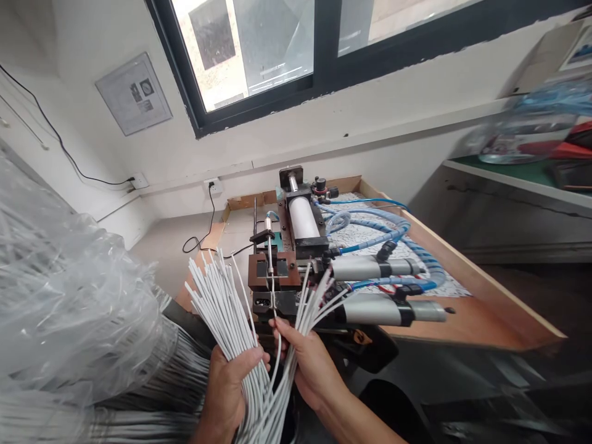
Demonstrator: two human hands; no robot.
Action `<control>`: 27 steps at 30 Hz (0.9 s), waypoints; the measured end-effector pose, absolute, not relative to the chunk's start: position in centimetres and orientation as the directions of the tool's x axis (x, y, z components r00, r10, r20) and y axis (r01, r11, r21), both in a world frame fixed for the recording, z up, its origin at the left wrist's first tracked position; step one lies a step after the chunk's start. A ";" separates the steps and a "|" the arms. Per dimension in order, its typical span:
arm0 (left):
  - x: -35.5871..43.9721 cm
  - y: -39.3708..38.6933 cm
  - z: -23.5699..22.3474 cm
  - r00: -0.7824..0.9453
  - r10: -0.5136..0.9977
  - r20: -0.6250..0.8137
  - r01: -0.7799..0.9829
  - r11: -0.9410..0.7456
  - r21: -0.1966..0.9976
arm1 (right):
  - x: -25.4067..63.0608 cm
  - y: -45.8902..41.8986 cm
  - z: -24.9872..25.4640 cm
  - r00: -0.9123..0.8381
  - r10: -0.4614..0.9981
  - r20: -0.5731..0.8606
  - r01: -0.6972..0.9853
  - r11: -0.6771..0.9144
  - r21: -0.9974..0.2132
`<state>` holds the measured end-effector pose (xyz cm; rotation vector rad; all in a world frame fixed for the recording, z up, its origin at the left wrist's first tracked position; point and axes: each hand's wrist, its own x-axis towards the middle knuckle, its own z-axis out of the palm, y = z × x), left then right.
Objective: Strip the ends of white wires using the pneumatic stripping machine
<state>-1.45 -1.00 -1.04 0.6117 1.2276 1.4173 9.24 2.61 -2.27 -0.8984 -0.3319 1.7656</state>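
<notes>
My left hand (234, 382) is closed around a thick bundle of white cables (217, 302), their ends fanned upward. In my right hand (312, 364), the thumb and fingertips pinch a single white cable (274, 302). That cable's tip reaches up into the jaws of a pneumatic machine (272, 268) just ahead. A second, smaller bunch of white cables (308, 308) passes through the right hand, with its ends splayed to the upper right. Below the hands both bunches run together. The palm-side fingers of both hands are partly hidden by cables.
Silver air cylinders (372, 308) and blue air hoses (393, 228) lie right of the jaws on a wood-edged bench (490, 308). Plastic-wrapped cable bundles (152, 364) stack up at the left. A green-topped shelf (518, 169) juts out at the right, below a window (277, 49).
</notes>
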 end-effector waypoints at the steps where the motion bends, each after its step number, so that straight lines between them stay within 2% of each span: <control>1: -1.4 -1.0 -1.1 -0.255 0.933 -0.254 -0.384 0.144 0.912 | 9.2 2.6 -2.1 -0.184 0.889 -0.419 -0.690 -0.421 -0.589; 4: -1.3 -1.2 -1.3 -0.221 0.950 -0.220 -0.367 0.127 0.921 | 9.2 2.3 -1.5 -0.326 0.863 -0.387 -0.653 -0.501 -0.568; 6: -1.1 -1.4 -1.2 -0.176 0.965 -0.192 -0.364 0.117 0.924 | 9.3 1.9 -1.4 -0.350 0.876 -0.333 -0.630 -0.483 -0.608; 10: -0.9 -2.0 -1.3 -0.105 0.982 -0.158 -0.379 0.108 0.919 | 9.7 0.9 -1.9 -0.204 0.936 -0.287 -0.575 -0.352 -0.739; 13: -1.1 -2.5 -1.9 -0.137 0.969 -0.207 -0.407 0.136 0.903 | 10.0 -0.1 -2.5 -0.138 0.954 -0.267 -0.517 -0.300 -0.802; 18: -1.3 -2.9 -2.5 -0.268 0.911 -0.312 -0.414 0.184 0.891 | 10.4 -1.3 -2.2 -0.110 0.953 -0.283 -0.494 -0.299 -0.816; 24: -1.2 -2.7 -2.2 -0.318 0.892 -0.322 -0.427 0.169 0.889 | 10.3 -1.4 -2.1 -0.069 0.956 -0.284 -0.492 -0.281 -0.824; 27: -1.3 -2.7 -2.3 -0.304 0.900 -0.313 -0.422 0.167 0.891 | 10.2 -1.2 -2.4 -0.110 0.951 -0.288 -0.505 -0.303 -0.808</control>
